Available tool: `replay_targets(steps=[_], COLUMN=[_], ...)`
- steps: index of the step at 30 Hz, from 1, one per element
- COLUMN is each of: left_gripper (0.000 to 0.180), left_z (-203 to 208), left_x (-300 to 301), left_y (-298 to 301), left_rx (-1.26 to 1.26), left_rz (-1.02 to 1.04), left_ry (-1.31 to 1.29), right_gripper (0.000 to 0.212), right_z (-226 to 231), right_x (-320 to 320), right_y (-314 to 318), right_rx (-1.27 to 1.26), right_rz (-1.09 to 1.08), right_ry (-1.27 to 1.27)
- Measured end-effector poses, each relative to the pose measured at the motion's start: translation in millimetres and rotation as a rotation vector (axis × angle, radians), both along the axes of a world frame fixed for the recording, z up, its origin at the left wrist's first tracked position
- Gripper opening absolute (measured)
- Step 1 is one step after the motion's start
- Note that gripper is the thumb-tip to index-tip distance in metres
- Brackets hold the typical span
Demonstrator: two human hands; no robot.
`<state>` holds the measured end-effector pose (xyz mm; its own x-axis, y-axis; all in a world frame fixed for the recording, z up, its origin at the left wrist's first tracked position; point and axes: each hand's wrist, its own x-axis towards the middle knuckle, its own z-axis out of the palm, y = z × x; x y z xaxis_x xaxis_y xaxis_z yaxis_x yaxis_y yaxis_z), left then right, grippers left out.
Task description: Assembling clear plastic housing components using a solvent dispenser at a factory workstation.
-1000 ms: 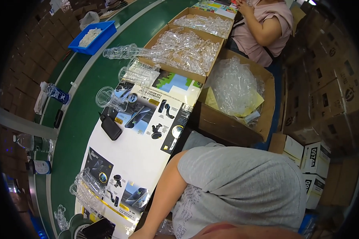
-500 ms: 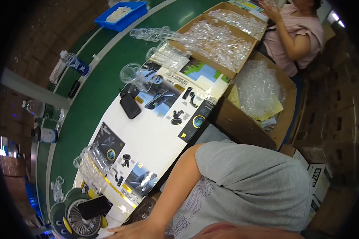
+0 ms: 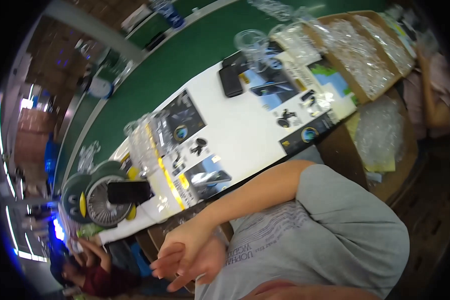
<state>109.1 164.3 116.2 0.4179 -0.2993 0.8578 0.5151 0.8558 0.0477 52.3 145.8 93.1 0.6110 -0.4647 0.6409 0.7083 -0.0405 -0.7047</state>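
Observation:
My right hand [image 3: 187,242] rests against my left hand [image 3: 211,261] in front of my grey shirt, at the near edge of the table. Fingers of both hands are stretched and partly overlap, and I see nothing held in them. The left forearm is hidden. Beyond the hands stands a round fan [image 3: 107,202] with a green duck-like frame and a dark phone-shaped slab [image 3: 128,192] in front of its grille. Clear plastic parts [image 3: 147,142] lie in a row beside it. A printed white cardboard sheet [image 3: 235,132] covers this part of the table.
A black case [image 3: 230,81] and clear plastic cups [image 3: 252,42] sit on the sheet. At the right, a cardboard tray [image 3: 346,80] holds many clear pieces, near a box with a plastic bag [image 3: 380,132]. One person [image 3: 437,95] is at far right, another [image 3: 102,272] at lower left.
The view has turned, so the table contents appear farther right and a second person shows at lower left. My right hand has left the fan's side and now meets my left hand.

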Motion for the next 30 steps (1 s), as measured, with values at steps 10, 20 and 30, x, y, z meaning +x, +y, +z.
replay_targets(steps=[10, 20, 30], left_gripper=[0.04, 0.03, 0.03], left_z=[-10.7, 14.8, -40.0], left_x=[-3.4, 52.7, 20.7], left_y=[7.3, 4.0, -40.2], left_rx=[-0.076, -0.108, 0.02], left_rz=[0.195, 1.391, 0.661], left_ry=[-0.09, -1.139, -0.877], right_gripper=[0.02, 0.038, 0.02], right_z=[-2.5, -7.3, 3.0], right_x=[7.1, -33.2, -201.5], right_y=[13.4, 6.5, 5.6], right_rx=[0.132, 0.195, 0.474], right_rz=[0.363, 0.055, -0.906], right_ry=[-0.138, 0.239, 0.771])
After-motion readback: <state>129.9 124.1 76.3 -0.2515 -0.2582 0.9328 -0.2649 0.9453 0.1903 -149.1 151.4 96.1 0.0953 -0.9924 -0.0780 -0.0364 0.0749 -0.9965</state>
